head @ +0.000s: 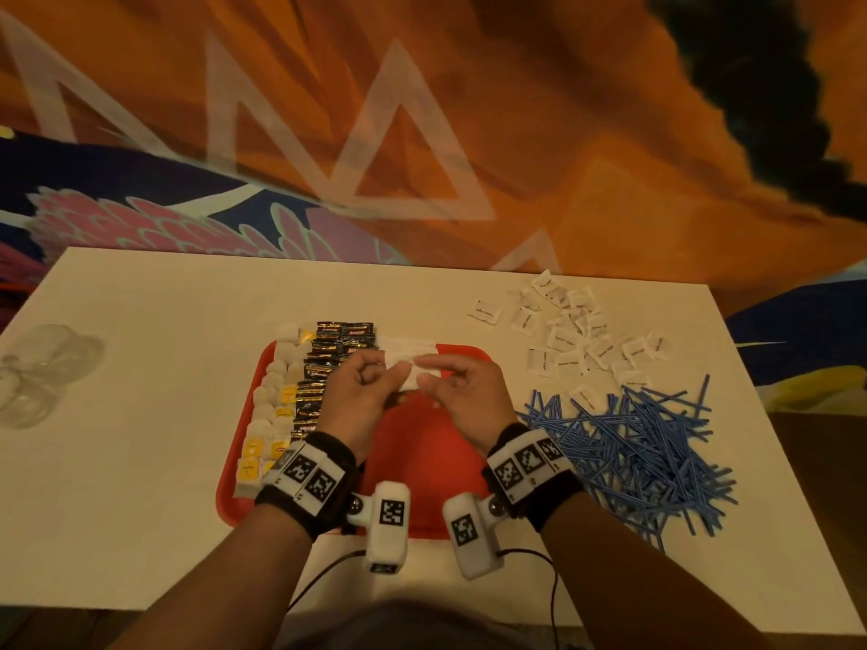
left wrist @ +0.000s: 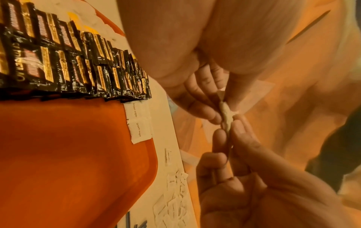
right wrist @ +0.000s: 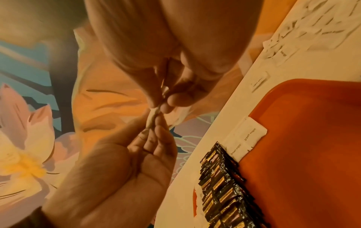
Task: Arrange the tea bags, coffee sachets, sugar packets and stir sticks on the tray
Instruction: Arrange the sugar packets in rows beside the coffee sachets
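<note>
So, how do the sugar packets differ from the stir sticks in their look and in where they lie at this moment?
The sugar packets are white, flat squares; the stir sticks are thin blue rods. Most packets lie scattered at the table's far right, while the sticks lie crossed in a heap nearer the person. A few packets already lie on the red tray, and both hands pinch some above it; no stick is on the tray. Both piles are loose and unsorted.

Warm, dim light over my tray [head: 244, 504]; wrist views soft and orange-tinted, edges beyond it bent.
</note>
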The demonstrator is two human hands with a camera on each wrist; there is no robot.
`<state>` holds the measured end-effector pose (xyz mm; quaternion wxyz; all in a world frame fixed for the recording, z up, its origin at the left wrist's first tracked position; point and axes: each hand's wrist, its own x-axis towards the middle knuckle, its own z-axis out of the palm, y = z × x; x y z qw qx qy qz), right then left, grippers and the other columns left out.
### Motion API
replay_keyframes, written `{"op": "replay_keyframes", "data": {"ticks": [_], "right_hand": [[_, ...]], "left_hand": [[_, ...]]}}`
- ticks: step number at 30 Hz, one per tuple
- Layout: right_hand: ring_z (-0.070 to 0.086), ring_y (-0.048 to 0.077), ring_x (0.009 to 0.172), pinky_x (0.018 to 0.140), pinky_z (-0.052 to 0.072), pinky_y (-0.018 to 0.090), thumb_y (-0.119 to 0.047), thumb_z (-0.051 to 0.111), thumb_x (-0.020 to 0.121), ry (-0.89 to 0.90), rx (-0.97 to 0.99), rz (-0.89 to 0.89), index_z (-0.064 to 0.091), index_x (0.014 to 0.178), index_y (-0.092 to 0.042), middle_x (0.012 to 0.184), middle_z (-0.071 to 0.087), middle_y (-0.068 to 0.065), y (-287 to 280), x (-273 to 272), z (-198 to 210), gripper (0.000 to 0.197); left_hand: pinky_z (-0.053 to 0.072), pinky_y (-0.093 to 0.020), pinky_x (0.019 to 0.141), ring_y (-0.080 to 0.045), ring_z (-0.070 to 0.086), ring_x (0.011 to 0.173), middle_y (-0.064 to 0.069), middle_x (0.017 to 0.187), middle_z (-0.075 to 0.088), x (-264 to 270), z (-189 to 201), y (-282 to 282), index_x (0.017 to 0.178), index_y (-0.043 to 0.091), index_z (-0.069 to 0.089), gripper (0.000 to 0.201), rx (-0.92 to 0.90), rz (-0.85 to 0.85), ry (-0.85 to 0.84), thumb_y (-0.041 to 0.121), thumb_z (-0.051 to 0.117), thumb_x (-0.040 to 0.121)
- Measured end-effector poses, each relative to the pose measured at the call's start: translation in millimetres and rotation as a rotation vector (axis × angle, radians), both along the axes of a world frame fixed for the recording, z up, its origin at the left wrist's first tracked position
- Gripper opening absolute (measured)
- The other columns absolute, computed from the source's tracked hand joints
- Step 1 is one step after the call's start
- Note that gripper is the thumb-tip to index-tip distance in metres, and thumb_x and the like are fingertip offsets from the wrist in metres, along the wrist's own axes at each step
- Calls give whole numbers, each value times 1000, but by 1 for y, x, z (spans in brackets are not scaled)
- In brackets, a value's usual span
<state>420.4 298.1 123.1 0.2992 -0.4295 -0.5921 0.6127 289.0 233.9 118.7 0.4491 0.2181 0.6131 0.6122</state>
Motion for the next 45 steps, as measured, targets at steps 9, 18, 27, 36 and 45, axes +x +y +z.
{"op": "replay_keyframes", "data": {"ticks": [9,18,27,36,45], "right_hand": [[64,0,76,73,48,16,-12,73,86,64,19,-59,76,102,-21,86,72,-10,-2,-10,-3,18],[49,1,50,62,46,22,-5,69,88,44,-69,-27,64,116,-36,54,57,-14,3,-20,-13,42],[64,18,67,60,54,22,-8,79,80,-68,-365,-102,69,93,-7,84,73,12,13,-37,-47,17],[70,14,87,85,57,30,-31,76,83,-533,-201,-65,72,103,-19,98,74,0,53,-54,-112,23],[59,9,95,89,47,23,-31,74,85,-680,-214,-71,71,103,-18,99,65,-9,75,-93,-144,22]], "left_hand": [[55,-42,70,-24,60,68,-7,70,60,-15,5,-6,104,17,56,24,69,7,264,0,67,91],[56,-50,83,-20,63,70,-9,77,68,-31,-1,-9,105,33,74,28,-8,-127,406,9,70,91],[54,-27,66,-7,58,65,-8,74,68,-62,-25,-5,104,45,69,40,-97,-231,467,8,71,90],[57,-30,85,-1,69,75,18,108,70,-111,-48,-20,116,31,70,30,-269,-70,455,10,64,95],[56,-37,76,-18,62,76,3,104,74,-150,-70,-48,101,38,71,25,-333,32,437,15,67,93]]}}
